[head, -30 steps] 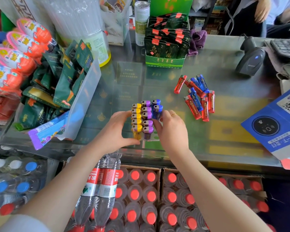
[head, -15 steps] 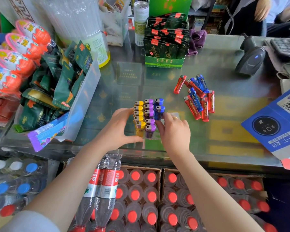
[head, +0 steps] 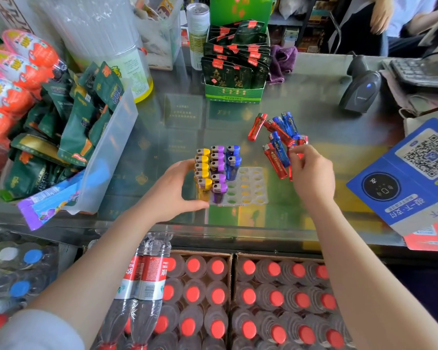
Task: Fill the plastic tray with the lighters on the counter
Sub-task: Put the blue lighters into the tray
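Note:
A clear plastic tray with round slots lies on the glass counter. Its left columns hold upright yellow lighters, purple lighters and two blue lighters; the right slots stand bare. My left hand grips the tray's left side against the yellow row. To the right lies a loose pile of red and blue lighters, and one red lighter rests apart at its left. My right hand is on the pile's near end, fingertips pinched on a red lighter there.
A clear bin of green snack packets leans at the left. A green box of tea packets stands behind the tray, a barcode scanner at the back right, a blue QR sign at the right. Crates of bottles sit below the counter.
My right hand left the tray and moved right to the loose pile, uncovering the tray's bare slots. My left hand stayed on the tray's left side.

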A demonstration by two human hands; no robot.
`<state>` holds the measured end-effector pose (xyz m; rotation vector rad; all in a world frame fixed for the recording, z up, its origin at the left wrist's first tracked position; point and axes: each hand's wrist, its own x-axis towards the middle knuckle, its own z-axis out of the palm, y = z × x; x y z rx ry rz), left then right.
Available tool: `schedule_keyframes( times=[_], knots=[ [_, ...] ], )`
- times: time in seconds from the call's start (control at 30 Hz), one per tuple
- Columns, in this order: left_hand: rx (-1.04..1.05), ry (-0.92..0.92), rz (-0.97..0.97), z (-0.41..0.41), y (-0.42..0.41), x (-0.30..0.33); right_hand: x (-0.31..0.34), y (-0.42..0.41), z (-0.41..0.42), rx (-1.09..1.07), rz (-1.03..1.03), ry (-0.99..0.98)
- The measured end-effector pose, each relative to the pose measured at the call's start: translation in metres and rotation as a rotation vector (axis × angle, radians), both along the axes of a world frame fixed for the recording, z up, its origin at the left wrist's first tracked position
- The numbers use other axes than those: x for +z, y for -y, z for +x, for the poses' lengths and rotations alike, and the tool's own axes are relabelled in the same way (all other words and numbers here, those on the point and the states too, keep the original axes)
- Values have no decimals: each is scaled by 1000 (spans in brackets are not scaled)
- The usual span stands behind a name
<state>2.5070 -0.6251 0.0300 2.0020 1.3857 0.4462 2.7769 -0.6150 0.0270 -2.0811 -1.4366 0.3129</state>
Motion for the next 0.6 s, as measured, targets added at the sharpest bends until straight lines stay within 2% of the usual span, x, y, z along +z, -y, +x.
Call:
schedule_keyframes(
  times=[0.23,0.37,0.47,0.6],
  knots=[
    [-11,36,-64,2,-3,-3,0,-20,-10,17,-157,146],
    [-19,29,-50,3,-4,-4,8,-22,-15,24,-184,115],
    [-18,58,-41,3,-4,-2,17,-12,-19,76,-59,-77],
    [-35,90,-47,0,-6,-6,20,22,-44,275,62,-359]
  ],
)
